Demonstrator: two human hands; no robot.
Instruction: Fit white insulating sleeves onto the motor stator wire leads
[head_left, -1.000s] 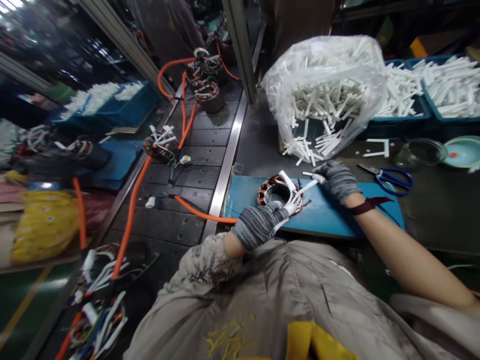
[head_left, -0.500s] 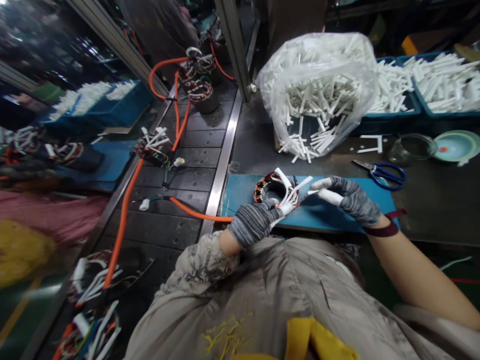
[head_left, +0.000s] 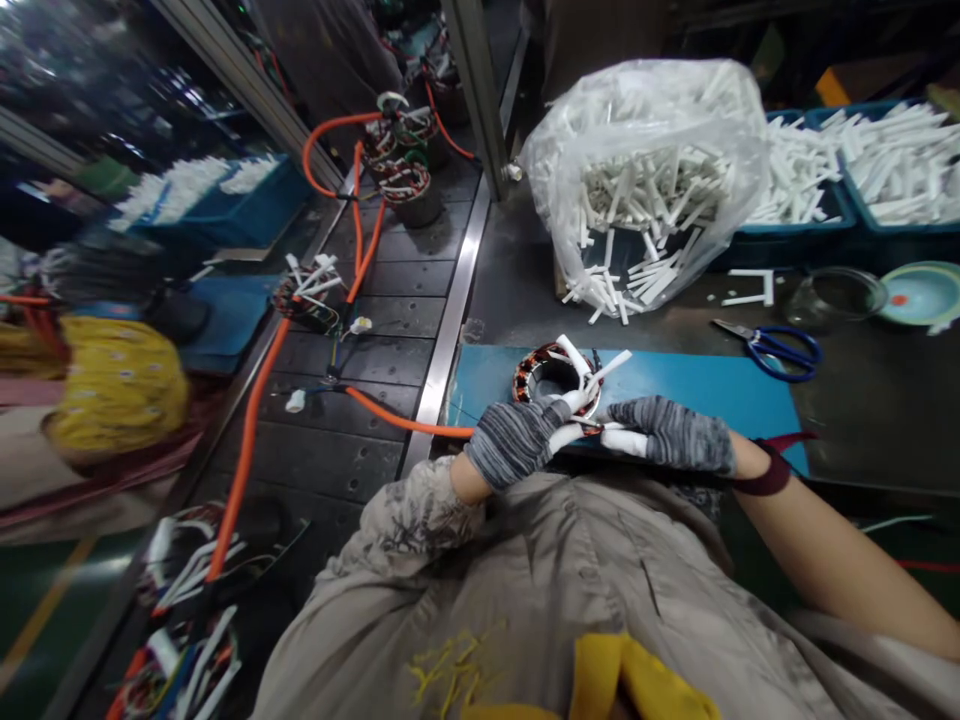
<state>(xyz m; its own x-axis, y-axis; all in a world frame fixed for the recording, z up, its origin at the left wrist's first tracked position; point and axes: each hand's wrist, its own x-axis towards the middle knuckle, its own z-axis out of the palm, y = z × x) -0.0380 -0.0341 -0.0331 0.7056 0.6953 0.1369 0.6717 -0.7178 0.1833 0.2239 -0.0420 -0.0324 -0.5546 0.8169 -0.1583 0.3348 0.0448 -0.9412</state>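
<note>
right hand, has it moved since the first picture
Yes, toward the wearer: the right hand was over the far edge of the blue mat; now it is near the close edge, beside the left hand.

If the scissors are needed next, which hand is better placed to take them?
Probably the right hand: it is nearer the blue-handled scissors, which lie beyond it, on the right. The left hand is farther away, beside the wound ring.
</note>
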